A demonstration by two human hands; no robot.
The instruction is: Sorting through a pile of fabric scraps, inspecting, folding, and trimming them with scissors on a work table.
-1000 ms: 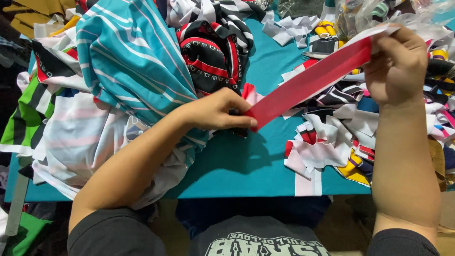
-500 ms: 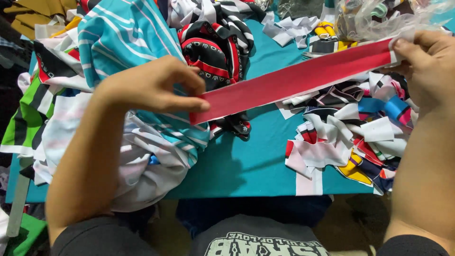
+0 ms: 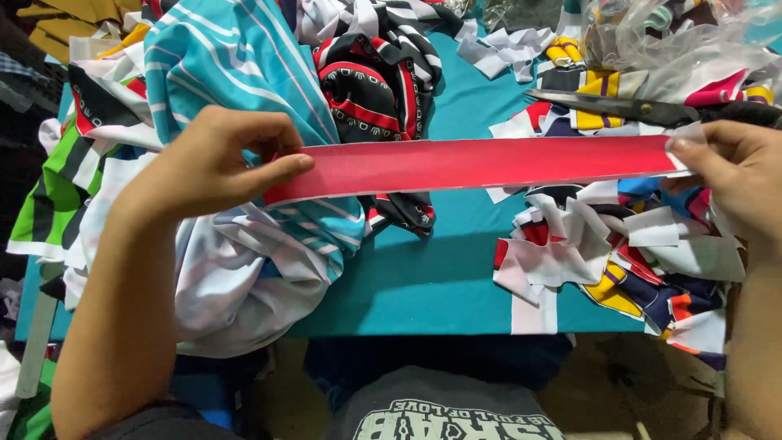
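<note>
1. The left hand [image 3: 213, 163] pinches the left end of a long, flat red fabric strip [image 3: 481, 163], thumb on top and fingers curled beneath.
2. The right hand [image 3: 733, 175] grips the strip's right end between thumb and fingertips, at the right edge of the view.
3. The one strip is stretched nearly level between the two hands, held above the teal surface [image 3: 440, 277] and not touching it.
4. Under the left hand lies a heap of striped turquoise and white cloth [image 3: 244, 73], which spills over the near edge of the surface toward the person.
5. Behind the strip's middle sits a bundled black, red and white patterned garment [image 3: 366, 90], partly hidden by the strip.
6. Below the strip's middle is a bare teal patch, the only open room; it runs to the near edge.
7. Under and beside the right hand is a pile of small cut scraps in white, red, yellow and navy [image 3: 619, 261], too many and too overlapped to count; some hang over the near edge.
8. One pair of grey metal scissors [image 3: 619, 106] lies just behind the strip's right part, blades pointing left.
9. A crumpled clear plastic bag [image 3: 668, 41] sits at the far right corner, with coloured pieces inside.
10. More white and grey offcuts [image 3: 505, 49] lie at the far edge.
</note>
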